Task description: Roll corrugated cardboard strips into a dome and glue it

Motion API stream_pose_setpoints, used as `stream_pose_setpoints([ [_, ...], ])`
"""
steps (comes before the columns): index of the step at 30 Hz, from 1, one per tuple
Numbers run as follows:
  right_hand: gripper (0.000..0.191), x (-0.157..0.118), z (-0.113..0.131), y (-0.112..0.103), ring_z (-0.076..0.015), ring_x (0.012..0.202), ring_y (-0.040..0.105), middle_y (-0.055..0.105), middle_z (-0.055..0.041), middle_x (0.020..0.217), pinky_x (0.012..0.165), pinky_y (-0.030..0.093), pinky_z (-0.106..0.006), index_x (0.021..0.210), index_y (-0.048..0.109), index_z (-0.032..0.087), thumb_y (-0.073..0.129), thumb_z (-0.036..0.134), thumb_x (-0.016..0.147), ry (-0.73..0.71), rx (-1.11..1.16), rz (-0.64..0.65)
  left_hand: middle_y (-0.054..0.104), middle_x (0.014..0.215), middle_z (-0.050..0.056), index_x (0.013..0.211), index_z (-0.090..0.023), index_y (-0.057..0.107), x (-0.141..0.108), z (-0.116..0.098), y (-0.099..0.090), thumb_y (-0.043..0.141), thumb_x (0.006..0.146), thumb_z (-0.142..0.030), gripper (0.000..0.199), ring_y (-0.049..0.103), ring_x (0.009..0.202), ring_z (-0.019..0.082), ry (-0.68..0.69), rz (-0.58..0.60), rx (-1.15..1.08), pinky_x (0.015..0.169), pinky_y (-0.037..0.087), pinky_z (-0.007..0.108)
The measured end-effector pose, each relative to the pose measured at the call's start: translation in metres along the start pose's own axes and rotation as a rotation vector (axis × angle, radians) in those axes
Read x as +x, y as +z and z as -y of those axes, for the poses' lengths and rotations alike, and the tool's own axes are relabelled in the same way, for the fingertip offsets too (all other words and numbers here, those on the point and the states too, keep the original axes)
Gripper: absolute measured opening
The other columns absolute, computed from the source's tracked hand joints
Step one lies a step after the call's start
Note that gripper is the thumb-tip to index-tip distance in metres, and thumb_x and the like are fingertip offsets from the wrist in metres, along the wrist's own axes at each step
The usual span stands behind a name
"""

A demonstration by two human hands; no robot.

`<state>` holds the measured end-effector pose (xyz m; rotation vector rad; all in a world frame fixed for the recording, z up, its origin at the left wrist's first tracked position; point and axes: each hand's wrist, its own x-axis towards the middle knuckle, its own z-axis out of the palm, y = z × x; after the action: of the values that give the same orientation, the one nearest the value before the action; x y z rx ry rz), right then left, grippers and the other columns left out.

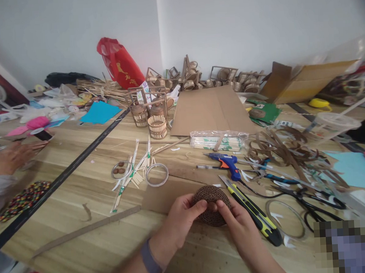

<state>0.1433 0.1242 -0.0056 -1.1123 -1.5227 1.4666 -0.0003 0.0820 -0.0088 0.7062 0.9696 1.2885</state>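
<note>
A round, dark brown coiled disc [211,214] is held over the wooden table between my two hands. My left hand [185,218] grips its left edge, with the thumb reaching onto the top. On the right side my right hand [237,223] holds the rim, and its thumb presses near the centre. A small brown knob-like piece [212,206] sits at the disc's middle, touched by both thumbs. The fingers under the disc are mostly hidden. To the right of the disc lies a yellow-green and black utility knife [253,212].
A blue glue gun [228,162], tape rings [156,175], wooden sticks [137,175] and scissors [311,203] lie around. Behind stand small slatted buckets [157,127] and a cardboard sheet [211,110]. Another person's hand [14,155] rests at the left.
</note>
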Motion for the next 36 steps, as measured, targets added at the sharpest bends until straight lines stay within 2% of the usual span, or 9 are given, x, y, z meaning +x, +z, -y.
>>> stream_pose_setpoints([
  [3,0.051,0.002,-0.001,-0.003,-0.0185,0.061,0.057,0.062,-0.0027,0.063,0.058,0.049,-0.027,0.067,0.06,0.019,0.063,0.069,0.071,0.009,0.017,0.019,0.07,0.072,0.004,0.076,-0.01,0.073,0.0,-0.002,-0.001,0.078,0.069,-0.05,0.041,0.06,0.072,0.016,-0.001,-0.012,0.023,0.074,0.045,0.027],
  [8,0.049,0.003,-0.001,-0.007,-0.0163,0.059,0.054,0.061,-0.0019,0.061,0.057,0.045,-0.026,0.065,0.061,0.018,0.059,0.066,0.078,0.024,0.042,0.024,0.07,0.069,0.006,0.078,-0.009,0.074,-0.001,-0.009,-0.002,0.079,0.068,-0.051,0.044,0.059,0.068,0.016,-0.017,0.007,0.062,0.069,0.045,0.026],
  [14,0.049,-0.001,0.0,-0.003,-0.0141,0.055,0.05,0.059,-0.0012,0.059,0.054,0.04,-0.024,0.063,0.061,0.018,0.059,0.064,0.08,0.037,0.079,0.068,0.069,0.067,0.007,0.081,-0.009,0.075,-0.002,-0.009,-0.003,0.069,0.078,-0.052,0.044,0.059,0.066,0.016,0.021,0.014,0.101,0.065,0.045,0.026],
  [21,0.045,0.0,-0.006,-0.005,-0.0129,0.055,0.047,0.06,-0.0005,0.06,0.053,0.038,-0.023,0.065,0.063,0.018,0.061,0.06,0.08,0.072,0.136,0.093,0.07,0.067,0.007,0.081,-0.009,0.075,-0.001,-0.008,-0.005,0.069,0.076,-0.055,0.047,0.059,0.065,0.017,-0.003,0.0,0.121,0.066,0.046,0.027],
  [27,0.049,0.001,-0.01,-0.007,-0.0129,0.057,0.048,0.062,-0.0009,0.06,0.055,0.038,-0.023,0.065,0.064,0.017,0.063,0.064,0.078,0.107,0.157,0.108,0.071,0.069,0.008,0.073,-0.01,0.073,-0.002,-0.014,-0.007,0.075,0.068,-0.057,0.047,0.057,0.062,0.016,-0.033,-0.017,0.185,0.06,0.043,0.025],
  [36,0.047,-0.001,-0.007,-0.004,-0.013,0.056,0.048,0.062,-0.0009,0.059,0.055,0.038,-0.024,0.063,0.062,0.017,0.064,0.062,0.077,0.144,0.228,0.123,0.069,0.065,0.007,0.075,-0.009,0.074,-0.001,-0.007,-0.007,0.074,0.071,-0.055,0.046,0.059,0.065,0.016,-0.083,0.01,0.121,0.064,0.043,0.025],
])
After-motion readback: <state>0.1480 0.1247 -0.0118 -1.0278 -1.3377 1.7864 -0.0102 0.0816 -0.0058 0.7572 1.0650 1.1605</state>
